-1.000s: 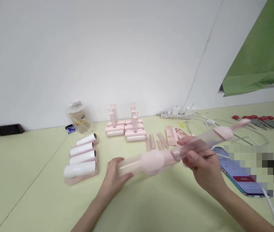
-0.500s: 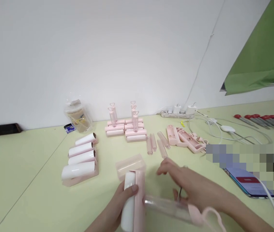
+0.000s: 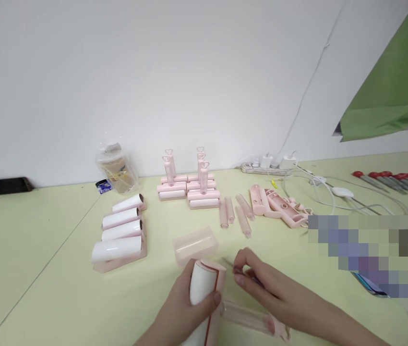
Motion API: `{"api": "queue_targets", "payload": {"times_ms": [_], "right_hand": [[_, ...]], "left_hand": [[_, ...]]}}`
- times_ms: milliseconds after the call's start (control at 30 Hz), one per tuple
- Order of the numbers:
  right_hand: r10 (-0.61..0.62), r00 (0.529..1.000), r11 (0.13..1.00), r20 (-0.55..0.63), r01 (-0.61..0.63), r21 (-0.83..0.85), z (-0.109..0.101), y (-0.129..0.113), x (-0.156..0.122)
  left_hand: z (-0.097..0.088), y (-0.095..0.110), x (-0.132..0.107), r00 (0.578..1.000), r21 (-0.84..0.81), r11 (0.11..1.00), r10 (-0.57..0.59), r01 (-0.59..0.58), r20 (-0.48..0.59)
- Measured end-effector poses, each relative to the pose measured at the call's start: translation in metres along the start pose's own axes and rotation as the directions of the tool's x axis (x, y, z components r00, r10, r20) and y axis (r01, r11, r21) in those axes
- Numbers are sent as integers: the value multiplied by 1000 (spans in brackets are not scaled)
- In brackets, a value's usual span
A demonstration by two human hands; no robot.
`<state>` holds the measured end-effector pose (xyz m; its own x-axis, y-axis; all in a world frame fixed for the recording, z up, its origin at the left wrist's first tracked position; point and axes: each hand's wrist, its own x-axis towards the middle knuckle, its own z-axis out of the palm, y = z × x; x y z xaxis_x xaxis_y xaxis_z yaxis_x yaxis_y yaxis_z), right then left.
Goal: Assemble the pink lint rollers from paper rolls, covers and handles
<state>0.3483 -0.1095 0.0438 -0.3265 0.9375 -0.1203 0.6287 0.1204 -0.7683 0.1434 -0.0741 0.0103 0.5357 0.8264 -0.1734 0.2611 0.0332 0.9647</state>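
Observation:
My left hand [image 3: 193, 305] is wrapped round a pink lint roller [image 3: 204, 293], thumb over its white paper roll. A dark red line runs down the roller between the paper and the pink case. Its clear handle [image 3: 247, 318] points right, beneath my right wrist, and ends in a pink loop. Closed just right of the roller's upper end, my right hand [image 3: 258, 283] grips a thin pointed metal tool [image 3: 228, 262] whose tip points left, apart from the roller. Beyond the roller lies a translucent pink cover [image 3: 195, 246].
Several white rolls in pink holders [image 3: 121, 233] lie left. Assembled lint rollers [image 3: 204, 196] stand at the back, with clear tubes [image 3: 243, 221] and pink cases [image 3: 285, 206] to their right. Farther right are cables [image 3: 342, 192], a phone [image 3: 369, 284] and red-tipped tools [image 3: 387, 178].
The roller in my left hand has turned, bringing the red line into view. My right hand has moved slightly down, its fingers now closed round the thin tool, tip towards the roller.

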Motion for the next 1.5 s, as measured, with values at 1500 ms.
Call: {"api": "queue_targets", "payload": {"times_ms": [1500], "right_hand": [[-124,985,887,-119,57,-457,8,-10,-12]], "left_hand": [[46,10,0,962,-192,981,-19,-35,-272]]}}
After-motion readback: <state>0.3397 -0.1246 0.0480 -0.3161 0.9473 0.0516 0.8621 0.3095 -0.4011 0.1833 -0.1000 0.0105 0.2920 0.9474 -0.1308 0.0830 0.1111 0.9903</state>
